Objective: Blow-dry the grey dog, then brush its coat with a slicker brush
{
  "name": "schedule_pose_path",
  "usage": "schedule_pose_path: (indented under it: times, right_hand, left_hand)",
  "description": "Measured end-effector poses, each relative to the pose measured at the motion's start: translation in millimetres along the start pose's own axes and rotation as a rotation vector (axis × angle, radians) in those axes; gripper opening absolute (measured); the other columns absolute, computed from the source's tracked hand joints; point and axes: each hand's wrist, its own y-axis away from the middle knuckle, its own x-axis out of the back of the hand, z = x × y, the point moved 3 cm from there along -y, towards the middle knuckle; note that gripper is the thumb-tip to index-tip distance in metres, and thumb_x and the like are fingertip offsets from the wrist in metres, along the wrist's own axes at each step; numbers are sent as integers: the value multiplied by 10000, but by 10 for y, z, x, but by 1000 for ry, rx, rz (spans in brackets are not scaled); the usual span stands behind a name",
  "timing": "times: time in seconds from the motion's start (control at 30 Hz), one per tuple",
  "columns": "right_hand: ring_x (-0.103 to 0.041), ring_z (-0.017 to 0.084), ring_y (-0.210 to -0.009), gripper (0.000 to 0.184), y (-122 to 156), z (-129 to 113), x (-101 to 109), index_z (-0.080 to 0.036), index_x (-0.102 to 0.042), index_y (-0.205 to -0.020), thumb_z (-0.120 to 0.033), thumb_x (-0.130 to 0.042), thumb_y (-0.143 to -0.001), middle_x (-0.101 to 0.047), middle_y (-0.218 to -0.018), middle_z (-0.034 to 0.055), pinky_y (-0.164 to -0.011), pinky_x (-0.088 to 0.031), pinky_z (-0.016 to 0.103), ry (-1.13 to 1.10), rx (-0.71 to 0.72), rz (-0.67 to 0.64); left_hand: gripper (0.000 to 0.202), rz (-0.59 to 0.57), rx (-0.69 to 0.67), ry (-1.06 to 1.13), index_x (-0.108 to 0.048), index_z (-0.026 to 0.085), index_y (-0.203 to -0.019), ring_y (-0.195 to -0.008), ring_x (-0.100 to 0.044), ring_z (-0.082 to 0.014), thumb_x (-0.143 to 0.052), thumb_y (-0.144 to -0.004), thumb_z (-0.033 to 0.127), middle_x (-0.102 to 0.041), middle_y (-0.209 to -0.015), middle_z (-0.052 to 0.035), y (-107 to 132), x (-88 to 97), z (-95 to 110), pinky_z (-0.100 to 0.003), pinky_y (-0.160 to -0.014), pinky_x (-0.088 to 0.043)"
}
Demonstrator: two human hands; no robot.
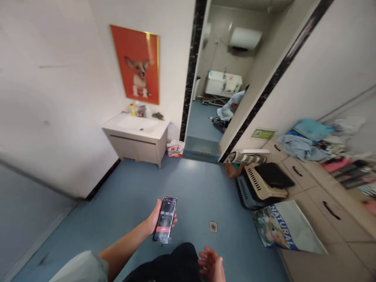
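Observation:
A smartphone [166, 220] with a dark screen is held upright in my left hand [154, 218]. Its display reads zeros like a stopwatch, above a red bar. The thumb lies along the phone's left edge, and fingertips show at the right edge. Low in the picture, to the right of my dark-clothed leg [176, 264], is my right hand [211, 263]. Its fingers are loosely bent and apart, and nothing shows in them. Part of that hand is cut off by the bottom edge.
A washbasin cabinet [135, 147] stands below a dog picture [136, 66]. Beyond the doorway step [202, 149], a person [230, 107] crouches. On the right are pet carriers [255, 182], a NATURAL bag [289, 229] and drawers [319, 199] piled with cloths. A drain [214, 226] lies in the floor.

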Motion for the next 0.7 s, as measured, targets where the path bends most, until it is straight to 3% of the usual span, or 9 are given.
schedule_pose_path:
  times: [0.1,0.17,0.3,0.43,0.5,0.6,0.7]
  right_hand:
    - [-660,254,-711,734,-828,-368,-43,-232,-632,-940,-856,-402,-632,-711,-866,110,-566,-472,349,-103,-6,139]
    - [-662,260,-748,731,-1452,-748,-134,-231,-627,-952,-851,-392,-644,-712,-886,109,-595,-484,356,-105,-6,150]
    - [-660,253,-778,772,-2793,-1876,-443,-182,-601,-1016,-837,-390,-666,-704,-922,119,-636,-496,351,22,26,45]
    - [-660,239,-772,782,-4126,-3197,-925,-155,-594,-1032,-824,-381,-687,-692,-929,132,-635,-501,346,183,123,-126]
    - [-658,234,-762,765,-4807,-3745,-1244,-156,-600,-1021,-815,-392,-692,-689,-922,134,-627,-503,343,238,168,-231]
    - [-653,234,-749,758,-5832,-4340,-1737,-164,-615,-1002,-818,-417,-674,-689,-911,137,-613,-505,343,298,216,-321]
    - [-655,245,-737,753,-6780,-4766,-2103,-179,-628,-984,-826,-428,-655,-691,-900,140,-608,-518,366,294,207,-262]
  left_hand:
    - [770,-74,8,-12,-624,77,-1034,-831,-681,-302,-340,-786,748,-701,-906,-176,-977,-258,642,-418,-751,-498]
    - [790,-123,-2,-4,-617,62,-1060,-836,-675,-310,-328,-791,746,-695,-905,-183,-1638,-527,1032,-431,-767,-488]
    - [853,-130,-57,58,-604,60,-1102,-866,-659,-321,-283,-772,779,-686,-935,-181,-2841,-1088,1830,-455,-811,-465]
    - [879,-100,-80,129,-608,70,-1087,-837,-654,-310,-288,-738,811,-682,-905,-163,-3821,-1505,2640,-452,-811,-457]
    - [880,-127,-111,157,-605,73,-1086,-838,-649,-305,-289,-733,814,-675,-905,-161,-4334,-1643,3060,-442,-810,-454]
    - [892,-174,-111,191,-607,69,-1061,-817,-646,-289,-278,-722,826,-668,-895,-165,-5244,-1763,3712,-432,-806,-457]
    - [860,-139,-103,166,-621,82,-1035,-761,-648,-260,-306,-723,818,-672,-865,-148,-6262,-1800,4360,-401,-754,-478]
